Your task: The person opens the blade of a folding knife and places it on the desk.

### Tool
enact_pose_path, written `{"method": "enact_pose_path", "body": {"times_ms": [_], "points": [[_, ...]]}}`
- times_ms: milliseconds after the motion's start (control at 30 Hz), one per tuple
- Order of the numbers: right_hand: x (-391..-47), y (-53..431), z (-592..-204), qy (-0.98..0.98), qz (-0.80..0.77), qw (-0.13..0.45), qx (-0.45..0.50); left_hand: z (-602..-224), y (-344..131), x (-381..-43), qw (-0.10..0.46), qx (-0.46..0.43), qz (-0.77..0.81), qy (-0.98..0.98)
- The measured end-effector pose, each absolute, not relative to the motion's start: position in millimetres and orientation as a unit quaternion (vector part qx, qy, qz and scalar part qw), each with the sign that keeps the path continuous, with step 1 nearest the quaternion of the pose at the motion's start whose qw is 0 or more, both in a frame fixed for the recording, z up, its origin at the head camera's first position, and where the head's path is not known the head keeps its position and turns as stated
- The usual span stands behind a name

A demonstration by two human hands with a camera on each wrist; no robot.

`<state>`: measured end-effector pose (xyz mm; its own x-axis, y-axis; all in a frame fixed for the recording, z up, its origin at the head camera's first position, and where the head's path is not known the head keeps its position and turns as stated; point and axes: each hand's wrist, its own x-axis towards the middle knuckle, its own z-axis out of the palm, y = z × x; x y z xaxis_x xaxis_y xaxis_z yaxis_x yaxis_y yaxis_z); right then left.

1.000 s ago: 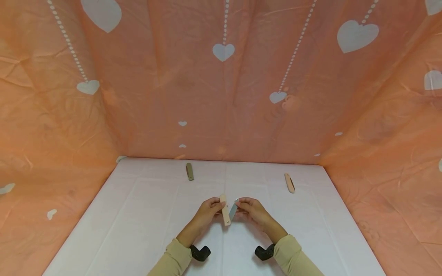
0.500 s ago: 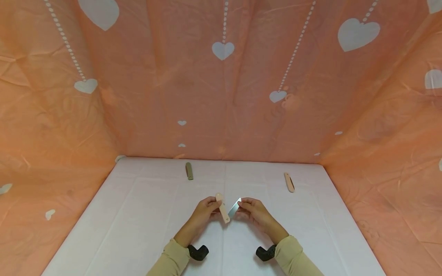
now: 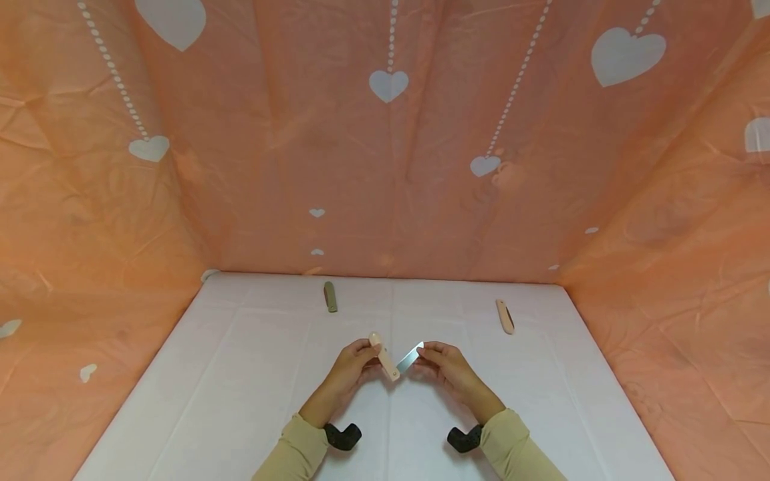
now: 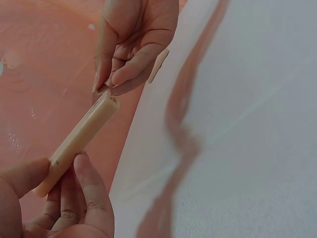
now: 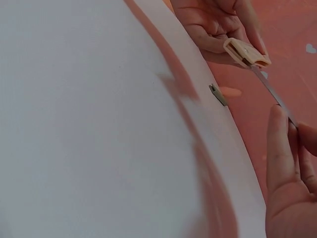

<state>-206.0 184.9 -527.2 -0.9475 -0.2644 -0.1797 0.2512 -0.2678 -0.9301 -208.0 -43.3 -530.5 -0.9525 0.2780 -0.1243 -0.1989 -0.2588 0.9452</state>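
Observation:
Over the middle of the table I hold a folding knife (image 3: 386, 362) with a beige handle, its blade (image 3: 408, 359) swung partway out so that the two form a V. My left hand (image 3: 349, 366) pinches the handle (image 4: 81, 141) between thumb and fingers near its far end. The blade's tip end is pinched by my right hand (image 3: 452, 371), and in the right wrist view the blade shows edge-on as a thin strip (image 5: 270, 88) running from the handle to those fingers.
A green folded knife (image 3: 330, 297) lies at the back left of the white table (image 3: 240, 374). Another folded knife (image 3: 504, 316), beige, lies at the back right. Orange cloth (image 3: 385, 200) with white hearts hangs behind the table and along both sides.
The blade has swung further out from the handle, widening the V. The handle's far end has tilted left with my left hand, while the blade tip has moved right.

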Motion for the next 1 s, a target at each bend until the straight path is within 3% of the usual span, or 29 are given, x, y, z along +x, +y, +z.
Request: {"method": "enact_pose_path", "body": {"times_ms": [1000], "points": [[-205.1,186.8,-527.1,0.519,-0.845,0.128,0.024,-525.4,-47.1,-207.2,0.113,0.019,0.844,0.524]]}}
